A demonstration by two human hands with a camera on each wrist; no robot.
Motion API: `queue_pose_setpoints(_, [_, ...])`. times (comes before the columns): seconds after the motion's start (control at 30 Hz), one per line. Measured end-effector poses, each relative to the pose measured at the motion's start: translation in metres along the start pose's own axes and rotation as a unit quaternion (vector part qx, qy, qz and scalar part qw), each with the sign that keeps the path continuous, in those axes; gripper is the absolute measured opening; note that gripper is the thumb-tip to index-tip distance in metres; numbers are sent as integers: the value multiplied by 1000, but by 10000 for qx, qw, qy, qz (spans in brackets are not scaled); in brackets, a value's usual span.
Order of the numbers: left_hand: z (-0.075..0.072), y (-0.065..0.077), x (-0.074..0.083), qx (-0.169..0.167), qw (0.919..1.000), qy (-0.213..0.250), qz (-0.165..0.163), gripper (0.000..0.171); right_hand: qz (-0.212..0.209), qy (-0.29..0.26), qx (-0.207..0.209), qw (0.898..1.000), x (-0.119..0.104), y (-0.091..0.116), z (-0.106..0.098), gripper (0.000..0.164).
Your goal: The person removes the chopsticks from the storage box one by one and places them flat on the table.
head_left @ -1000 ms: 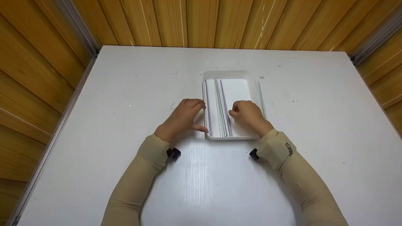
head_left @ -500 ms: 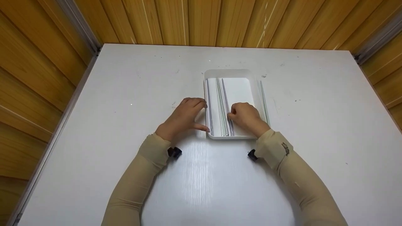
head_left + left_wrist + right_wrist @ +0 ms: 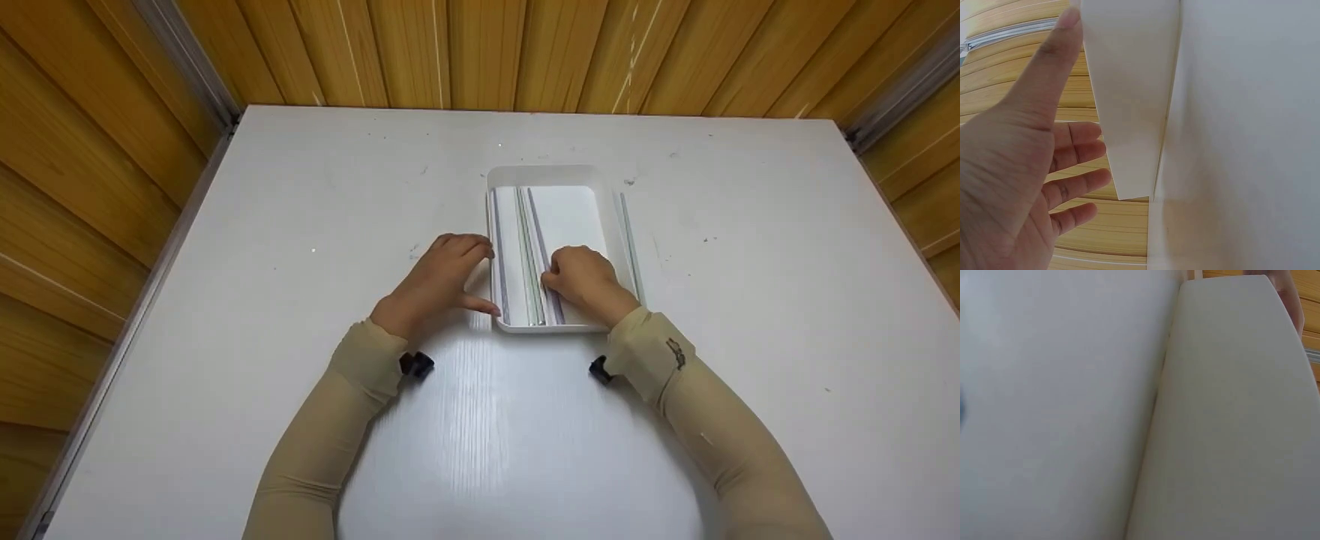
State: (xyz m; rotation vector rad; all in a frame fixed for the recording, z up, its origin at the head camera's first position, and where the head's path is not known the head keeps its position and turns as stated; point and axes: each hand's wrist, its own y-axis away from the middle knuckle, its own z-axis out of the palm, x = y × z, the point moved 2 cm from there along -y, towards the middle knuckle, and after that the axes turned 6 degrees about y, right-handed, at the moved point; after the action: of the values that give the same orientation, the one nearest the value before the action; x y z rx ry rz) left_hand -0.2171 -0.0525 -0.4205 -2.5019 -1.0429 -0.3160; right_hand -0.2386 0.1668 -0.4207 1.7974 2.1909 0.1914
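A shallow white tray (image 3: 551,328) lies lengthwise on the table, with several thin purple and green sticks in its left half. My right hand (image 3: 589,277) reaches into it, fingers curled, pinching a slanted purple stick (image 3: 538,225) partway along; the fingertips hide the grip. Pale green sticks (image 3: 526,240) lie just left of it, and another purple stick (image 3: 498,232) runs by the left wall. At that wall my left hand (image 3: 446,274) touches the tray, thumb at the near corner. Extended fingers show beside the tray wall (image 3: 1129,101) in the left wrist view.
Outside the tray's right wall, a greenish stick (image 3: 630,240) lies on the white table (image 3: 750,300). Wood-patterned panels (image 3: 480,52) stand behind the table. The right wrist view is mostly the tray's outer side (image 3: 1230,410), with part of the left hand (image 3: 1286,298) beyond.
The right hand has moved slightly left and toward the body. The near end of the slanted purple stick has swung right, away from the green ones. The left hand has stayed put.
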Motion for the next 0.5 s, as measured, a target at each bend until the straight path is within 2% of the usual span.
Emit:
queue_pose_setpoints(0.23, [1,-1,0,-113,9999,11,-112,84,-47,-55,114,9999,3,-2,1,25])
queue_pose_setpoints(0.5, [1,0,-1,-57,9999,45,-79,84,-3,-126,203,9997,4,-3,-3,24])
